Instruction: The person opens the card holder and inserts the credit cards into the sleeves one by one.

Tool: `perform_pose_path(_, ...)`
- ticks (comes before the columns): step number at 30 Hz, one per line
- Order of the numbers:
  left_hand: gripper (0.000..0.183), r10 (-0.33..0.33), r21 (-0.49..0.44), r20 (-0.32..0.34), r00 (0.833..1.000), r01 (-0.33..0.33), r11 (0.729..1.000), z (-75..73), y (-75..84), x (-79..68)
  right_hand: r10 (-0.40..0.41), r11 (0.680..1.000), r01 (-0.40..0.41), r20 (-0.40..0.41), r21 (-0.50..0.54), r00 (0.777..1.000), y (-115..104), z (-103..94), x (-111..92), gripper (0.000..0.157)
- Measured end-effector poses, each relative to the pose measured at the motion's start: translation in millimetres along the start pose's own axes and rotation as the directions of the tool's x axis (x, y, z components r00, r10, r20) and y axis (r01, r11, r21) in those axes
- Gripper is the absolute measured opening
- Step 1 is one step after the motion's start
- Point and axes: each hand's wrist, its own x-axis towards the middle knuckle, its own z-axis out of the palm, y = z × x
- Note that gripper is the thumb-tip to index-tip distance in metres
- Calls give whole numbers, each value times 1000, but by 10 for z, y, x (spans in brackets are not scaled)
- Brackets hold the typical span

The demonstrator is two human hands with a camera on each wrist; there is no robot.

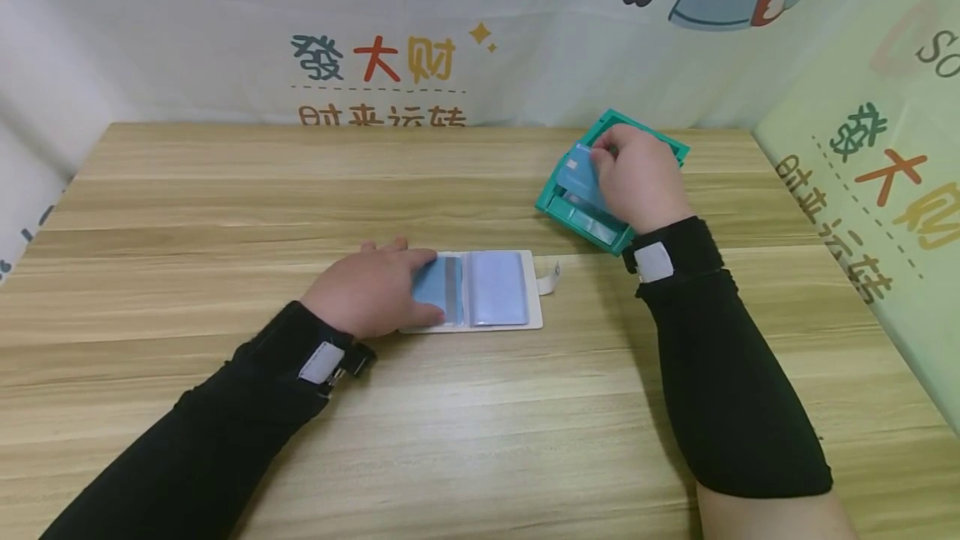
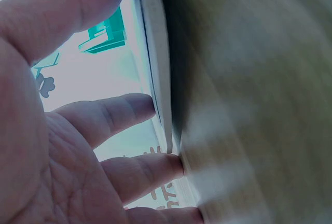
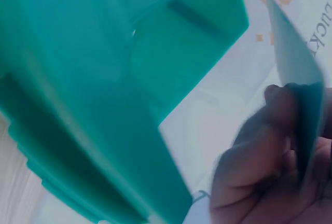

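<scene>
A card holder (image 1: 497, 288) lies spread flat on the wooden table, with a blue card with a grey stripe (image 1: 431, 290) in its left page. My left hand (image 1: 367, 288) rests on that page, thumb at the near side and fingers spread. In the left wrist view its straight fingers touch the card holder's edge (image 2: 160, 53). Over a teal tray (image 1: 553, 202) at the back right, my right hand (image 1: 645, 177) pinches a light blue card (image 1: 580, 176) between thumb and fingers. The right wrist view shows this card (image 3: 295, 60) edge-on, beside the tray's wall (image 3: 181, 58).
The holder's white snap strap (image 1: 549, 280) sticks out to its right. A printed cloth (image 1: 555, 40) hangs behind the table (image 1: 465, 440), and another printed cloth (image 1: 862, 215) borders the right side.
</scene>
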Motion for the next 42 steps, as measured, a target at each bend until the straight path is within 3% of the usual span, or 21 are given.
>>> perform_pose_path(4, 83, -1, -1, 5, 1000, 1, 1000, -3, -4, -4, -48, 997, 47, 22, 60, 999, -41, 24, -5, 30)
perform_pose_path(9, 86, -4, -2, 7, 1000, 4, 1000, -7, -2, -8, -141, 978, 120, 120, 169, 983, -110, 98, -28, 26)
perform_pose_path(12, 89, -14, -14, 15, 1000, 15, 1000, -2, -6, -2, -203, 963, 158, 205, 218, 958, -153, 133, -55, 21)
perform_pose_path(18, 93, -22, -23, 20, 1000, 23, 999, -1, -18, 6, -309, 939, 224, 354, 259, 883, -219, 221, -90, 19)
perform_pose_path(22, 93, -34, -24, 21, 999, 34, 999, -6, -17, 3, -333, 923, 210, 400, 321, 854, -257, 315, -111, 19)
perform_pose_path(26, 93, -49, -31, 29, 998, 50, 998, -19, -13, 0, -339, 912, 186, 415, 367, 844, -305, 416, -132, 22)
perform_pose_path(31, 93, -54, -48, 37, 998, 56, 997, -23, -11, 2, -347, 917, 197, 449, 347, 823, -381, 502, -169, 18)
perform_pose_path(36, 94, -58, -50, 38, 998, 60, 997, -22, -10, -2, -372, 915, 222, 493, 336, 787, -441, 548, -210, 8)
perform_pose_path(42, 93, -57, -44, 34, 998, 59, 997, -25, -5, -11, -386, 916, 242, 533, 321, 753, -501, 599, -257, 9)
